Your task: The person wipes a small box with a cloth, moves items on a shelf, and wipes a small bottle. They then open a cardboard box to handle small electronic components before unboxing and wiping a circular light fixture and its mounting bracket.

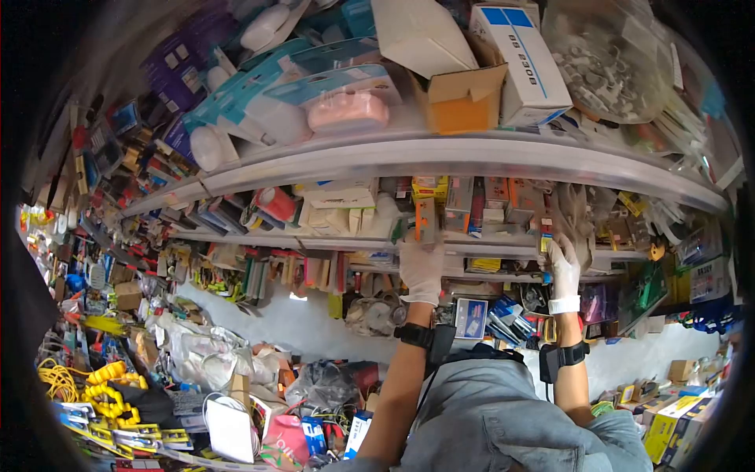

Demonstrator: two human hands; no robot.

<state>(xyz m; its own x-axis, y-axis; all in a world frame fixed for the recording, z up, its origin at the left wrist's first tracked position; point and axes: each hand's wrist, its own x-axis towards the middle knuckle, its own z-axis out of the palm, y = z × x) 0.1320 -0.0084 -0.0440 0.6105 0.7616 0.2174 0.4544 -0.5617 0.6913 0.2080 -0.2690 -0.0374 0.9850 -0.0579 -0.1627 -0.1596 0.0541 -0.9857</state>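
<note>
Both hands wear white gloves and reach to a shelf full of small boxes. My left hand (pixel 421 271) is at the shelf edge, its fingers closed on an orange and grey box (pixel 425 219) that stands upright. Further right, my right hand (pixel 564 271) is raised beside a clear plastic bag (pixel 572 216). Its fingers are bent around a small yellow and red packet (pixel 546 236). A yellow box (pixel 429 187) and several orange and grey boxes stand behind and between the hands.
Above, a shelf with a white rail (pixel 440 149) holds a white and blue box (pixel 522 67), an open carton (pixel 464 102) and a clear bag of metal parts (pixel 605 67). Packed goods and yellow coiled hose (pixel 110 393) lie below.
</note>
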